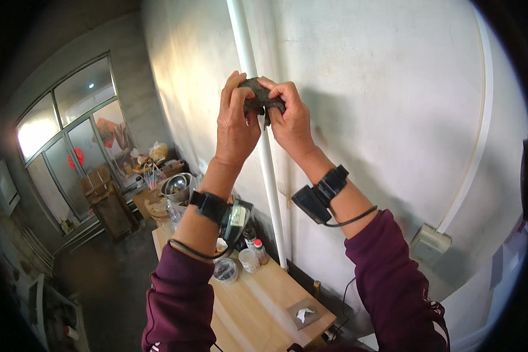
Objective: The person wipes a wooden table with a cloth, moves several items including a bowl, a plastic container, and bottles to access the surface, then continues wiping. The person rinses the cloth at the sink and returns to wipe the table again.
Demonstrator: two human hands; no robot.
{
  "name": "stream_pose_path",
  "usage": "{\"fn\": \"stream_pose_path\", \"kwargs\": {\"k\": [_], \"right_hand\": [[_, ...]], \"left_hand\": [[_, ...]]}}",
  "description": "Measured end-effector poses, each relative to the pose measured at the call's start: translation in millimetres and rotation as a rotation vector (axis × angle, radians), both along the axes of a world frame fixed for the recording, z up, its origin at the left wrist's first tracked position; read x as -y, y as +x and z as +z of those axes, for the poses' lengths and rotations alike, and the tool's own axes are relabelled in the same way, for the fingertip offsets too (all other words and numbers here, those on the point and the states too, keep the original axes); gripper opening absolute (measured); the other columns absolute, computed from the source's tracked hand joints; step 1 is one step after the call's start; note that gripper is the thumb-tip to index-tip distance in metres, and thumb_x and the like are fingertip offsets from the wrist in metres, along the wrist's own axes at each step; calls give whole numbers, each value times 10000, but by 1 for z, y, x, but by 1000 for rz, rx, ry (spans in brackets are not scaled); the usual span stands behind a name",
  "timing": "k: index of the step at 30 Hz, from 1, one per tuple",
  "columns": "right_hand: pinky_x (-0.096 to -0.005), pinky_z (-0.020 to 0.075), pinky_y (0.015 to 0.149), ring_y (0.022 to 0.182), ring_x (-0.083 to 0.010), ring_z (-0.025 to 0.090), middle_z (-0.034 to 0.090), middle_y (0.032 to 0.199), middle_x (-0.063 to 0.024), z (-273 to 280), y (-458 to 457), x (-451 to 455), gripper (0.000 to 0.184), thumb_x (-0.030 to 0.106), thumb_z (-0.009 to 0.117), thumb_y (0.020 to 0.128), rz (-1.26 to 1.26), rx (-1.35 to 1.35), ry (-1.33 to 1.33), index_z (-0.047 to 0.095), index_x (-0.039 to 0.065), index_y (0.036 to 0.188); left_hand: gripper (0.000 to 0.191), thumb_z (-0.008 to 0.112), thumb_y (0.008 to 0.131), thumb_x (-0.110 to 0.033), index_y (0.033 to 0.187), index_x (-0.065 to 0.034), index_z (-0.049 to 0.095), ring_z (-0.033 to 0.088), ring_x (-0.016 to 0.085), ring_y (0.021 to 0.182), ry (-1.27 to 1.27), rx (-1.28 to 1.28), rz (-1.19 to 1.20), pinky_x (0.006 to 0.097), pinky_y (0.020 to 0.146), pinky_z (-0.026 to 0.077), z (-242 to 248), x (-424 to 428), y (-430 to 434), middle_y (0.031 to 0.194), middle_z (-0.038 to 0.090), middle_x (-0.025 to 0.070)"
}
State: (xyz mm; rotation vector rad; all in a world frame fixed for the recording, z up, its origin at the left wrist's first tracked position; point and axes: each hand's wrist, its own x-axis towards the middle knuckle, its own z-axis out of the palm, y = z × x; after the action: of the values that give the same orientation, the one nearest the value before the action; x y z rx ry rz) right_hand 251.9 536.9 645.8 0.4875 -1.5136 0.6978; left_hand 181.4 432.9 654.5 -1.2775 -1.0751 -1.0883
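Note:
Both arms are raised towards a white vertical pipe (270,185) that runs along the wall. My left hand (237,116) and my right hand (291,115) grip a dark grey, wet-looking cloth (259,93) between them, one at each side of the pipe. The cloth lies bunched against the pipe, with its lower edge hanging in small folds. Fingers of both hands are curled over it. Each wrist wears a black strap with a device. The part of the pipe behind the cloth is hidden.
Below stands a wooden table (255,303) with a tissue box (304,313), a white tub (249,260), a red-capped bottle (260,251) and a lidded container (225,269). Metal bowls (177,187) and bags stand further back. A switch box (430,244) sits on the right wall.

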Motion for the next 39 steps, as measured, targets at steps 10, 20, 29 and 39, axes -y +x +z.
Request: {"fn": "stream_pose_path", "kwargs": {"k": [10,20,29,39], "right_hand": [[-357,528,923,1137,-309,587,640,1121,-127,103,-25,-21,280,-68,524,848,-238,-224,388,563,32,1107],[-342,502,772,970,-209,600,622,946,-30,81,-34,-46,212,20,617,788,-690,-325,547,598,109,979],[-351,565,747,1022,-254,607,631,1012,-61,43,-43,-54,126,-22,568,809,-545,-298,498,521,68,884],[-383,457,1017,1253,-326,475,556,1241,-111,36,-64,-71,162,-44,552,815,-564,-389,559,532,25,960]], "left_hand": [[399,577,704,196,1016,-41,496,406,422,1314,114,-117,86,450,1001,489,81,-16,-30,1339,455,178],[318,553,723,189,969,-3,494,351,440,1351,47,-166,102,459,1000,457,64,-36,-58,1357,444,226],[319,576,741,175,942,-23,427,349,475,1336,28,-288,125,476,1007,444,38,-41,-65,1320,445,209],[289,509,832,47,1108,15,431,316,490,1330,-23,-406,252,543,1087,310,22,-43,-83,1305,420,257]]}}
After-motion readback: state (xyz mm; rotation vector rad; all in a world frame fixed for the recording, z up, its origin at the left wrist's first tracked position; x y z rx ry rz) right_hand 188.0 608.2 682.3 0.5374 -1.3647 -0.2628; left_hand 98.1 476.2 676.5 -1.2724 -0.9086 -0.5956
